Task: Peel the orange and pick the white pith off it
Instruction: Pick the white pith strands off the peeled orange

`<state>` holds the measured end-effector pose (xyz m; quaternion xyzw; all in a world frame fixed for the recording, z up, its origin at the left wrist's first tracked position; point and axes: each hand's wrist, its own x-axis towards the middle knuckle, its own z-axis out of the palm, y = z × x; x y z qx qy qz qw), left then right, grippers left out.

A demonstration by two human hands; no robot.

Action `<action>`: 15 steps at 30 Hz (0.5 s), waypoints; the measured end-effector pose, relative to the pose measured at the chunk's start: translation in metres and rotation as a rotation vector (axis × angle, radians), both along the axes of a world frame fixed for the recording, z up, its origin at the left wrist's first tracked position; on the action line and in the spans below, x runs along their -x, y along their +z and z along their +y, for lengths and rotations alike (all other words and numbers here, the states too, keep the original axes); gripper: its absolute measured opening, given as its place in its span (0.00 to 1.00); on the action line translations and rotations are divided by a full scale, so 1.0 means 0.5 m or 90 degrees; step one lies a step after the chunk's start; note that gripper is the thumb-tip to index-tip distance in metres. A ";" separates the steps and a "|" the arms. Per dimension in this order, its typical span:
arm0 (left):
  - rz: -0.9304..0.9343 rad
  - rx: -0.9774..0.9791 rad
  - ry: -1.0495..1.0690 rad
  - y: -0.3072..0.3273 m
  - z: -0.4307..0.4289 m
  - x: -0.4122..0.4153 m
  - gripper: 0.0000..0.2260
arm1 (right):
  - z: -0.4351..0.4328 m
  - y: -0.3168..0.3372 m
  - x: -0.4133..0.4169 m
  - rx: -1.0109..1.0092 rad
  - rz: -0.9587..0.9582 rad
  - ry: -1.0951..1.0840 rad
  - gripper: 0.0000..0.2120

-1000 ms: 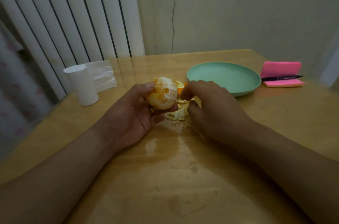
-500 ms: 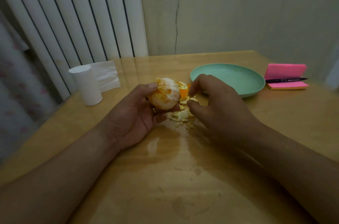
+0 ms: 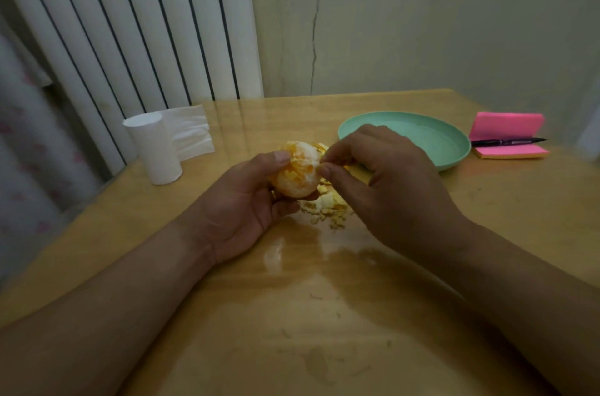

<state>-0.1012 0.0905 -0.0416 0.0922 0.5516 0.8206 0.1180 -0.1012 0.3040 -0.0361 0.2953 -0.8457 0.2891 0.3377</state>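
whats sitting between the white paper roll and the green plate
In the head view, the mostly peeled orange gripped by the left hand, the right hand pinching at its surface, and a heap of peel scraps on the table.

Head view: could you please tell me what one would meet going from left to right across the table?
White paper roll → orange, gripped by the left hand while the right hand pinches at it → green plate → pink sticky notes with a pen lying on them.
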 end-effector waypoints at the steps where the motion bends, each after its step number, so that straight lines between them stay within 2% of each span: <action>1: 0.009 0.016 0.012 -0.002 0.000 0.002 0.15 | 0.001 0.000 0.001 -0.019 0.012 -0.010 0.04; 4: 0.047 0.080 0.047 -0.007 0.001 0.007 0.23 | 0.001 0.005 0.001 -0.093 0.047 -0.043 0.04; 8: 0.077 0.119 0.052 -0.007 0.002 0.008 0.21 | 0.000 0.007 0.004 -0.145 0.075 -0.055 0.05; 12: 0.084 0.106 0.031 -0.008 0.004 0.006 0.19 | -0.001 0.005 0.004 -0.114 0.085 -0.053 0.03; 15: 0.062 0.080 0.003 -0.008 0.003 0.002 0.21 | 0.000 -0.003 0.005 -0.019 0.017 -0.021 0.04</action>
